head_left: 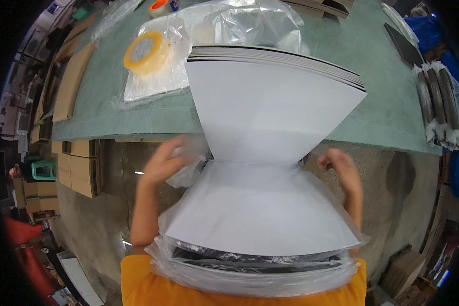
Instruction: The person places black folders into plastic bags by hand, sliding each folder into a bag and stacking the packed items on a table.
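Note:
A stack of white flat boards with dark edges lies across the table's near edge and reaches back toward my body. Its near part is inside a clear plastic bag, whose crumpled end rests against my orange shirt. Left of the stack, my left hand is closed on loose film of the plastic bag; its fingertips are smeared by motion. At the stack's right side, my right hand has its fingers curled close to the bag's edge. Whatever those fingers pinch is too small to make out.
On the green table a roll of clear yellowish tape sits on flat plastic bags. More plastic film lies behind the boards. Plastic-wrapped dark pieces are at the right edge, a cardboard piece at the left. Cardboard boxes stand below.

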{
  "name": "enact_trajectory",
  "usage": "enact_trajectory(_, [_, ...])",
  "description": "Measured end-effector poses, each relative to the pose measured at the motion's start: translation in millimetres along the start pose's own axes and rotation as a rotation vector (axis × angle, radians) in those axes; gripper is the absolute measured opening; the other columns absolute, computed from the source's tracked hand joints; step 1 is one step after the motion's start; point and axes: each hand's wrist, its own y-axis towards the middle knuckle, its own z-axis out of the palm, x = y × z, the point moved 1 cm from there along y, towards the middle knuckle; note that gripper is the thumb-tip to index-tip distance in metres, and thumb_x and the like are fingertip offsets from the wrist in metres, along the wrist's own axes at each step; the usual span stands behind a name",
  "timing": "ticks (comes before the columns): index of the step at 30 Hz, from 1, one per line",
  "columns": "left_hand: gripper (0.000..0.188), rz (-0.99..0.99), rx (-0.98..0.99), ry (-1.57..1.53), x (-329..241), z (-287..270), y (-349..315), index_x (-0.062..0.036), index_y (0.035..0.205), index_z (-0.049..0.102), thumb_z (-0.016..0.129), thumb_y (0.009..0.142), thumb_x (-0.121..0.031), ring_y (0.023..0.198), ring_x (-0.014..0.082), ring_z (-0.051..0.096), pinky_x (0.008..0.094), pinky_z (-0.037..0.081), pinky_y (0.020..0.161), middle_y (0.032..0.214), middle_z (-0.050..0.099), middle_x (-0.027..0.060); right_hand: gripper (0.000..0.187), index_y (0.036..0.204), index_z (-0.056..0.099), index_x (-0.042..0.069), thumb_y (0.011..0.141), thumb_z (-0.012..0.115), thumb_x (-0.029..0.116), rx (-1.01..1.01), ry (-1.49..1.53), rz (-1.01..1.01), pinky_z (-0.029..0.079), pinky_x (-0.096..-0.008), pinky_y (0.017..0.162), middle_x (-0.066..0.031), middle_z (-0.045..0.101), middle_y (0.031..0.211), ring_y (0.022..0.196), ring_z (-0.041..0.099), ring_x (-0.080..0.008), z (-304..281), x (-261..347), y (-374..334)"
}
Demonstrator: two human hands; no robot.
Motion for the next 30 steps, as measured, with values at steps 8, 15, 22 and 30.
enact_trajectory(8, [0.024, 0.338, 0.822, -0.19, 4.6, 92.4, 12.6, -0.0037, 0.101, 0.055, 0.052, 0.08, -0.017, 0.084, 0.0206, 0.054, 0.0312, 0.041, 0.077, 0.091, 0.059, 0.0105, 0.062, 0.131, 0.024, 0.003, 0.085, 0.044, 0.04, 1.013, -0.202, -0.317, 0.009, -0.0439, 0.103, -0.0172, 0.023, 0.136, 0.128, 0.016, -0.0287, 97.2, 10.2, -11.4])
enact_trajectory(15, [0.03, 0.354, 0.31, 0.03, -21.8, 109.0, 69.1, -0.0049, 0.102, 0.056, 0.044, 0.086, -0.028, 0.079, 0.0187, 0.052, 0.0309, 0.042, 0.074, 0.091, 0.054, 0.0103, 0.048, 0.108, 0.05, 0.0, 0.08, 0.052, 0.039, 0.59, -0.474, -0.121, 0.041, -0.0332, 0.078, -0.0144, 0.055, 0.1, 0.093, 0.052, -0.0226, 104.0, 19.3, 41.5])
enact_trajectory(22, [0.053, 0.234, 0.052, -0.299, -100.3, 42.0, 44.1, -0.0042, 0.109, 0.051, 0.072, 0.061, -0.01, 0.064, 0.0051, 0.049, 0.0183, 0.04, 0.059, 0.071, 0.051, -0.0001, 0.019, 0.081, 0.056, 0.001, 0.07, 0.069, 0.011, 0.021, 0.327, -0.291, 0.042, -0.0217, 0.054, 0.0007, 0.057, 0.072, 0.06, 0.048, -0.0052, 81.8, 108.8, 22.7])
enact_trajectory(30, [0.041, 0.229, -0.157, -0.145, -84.1, 31.6, 37.6, -0.0032, 0.103, 0.053, 0.069, 0.066, -0.008, 0.059, 0.004, 0.045, 0.0185, 0.038, 0.053, 0.068, 0.05, -0.0016, 0.018, 0.073, 0.059, -0.001, 0.072, 0.068, 0.015, 0.105, 0.253, -0.169, 0.039, -0.0192, 0.054, 0.001, 0.056, 0.066, 0.059, 0.047, -0.0043, 66.8, 85.4, 12.8])
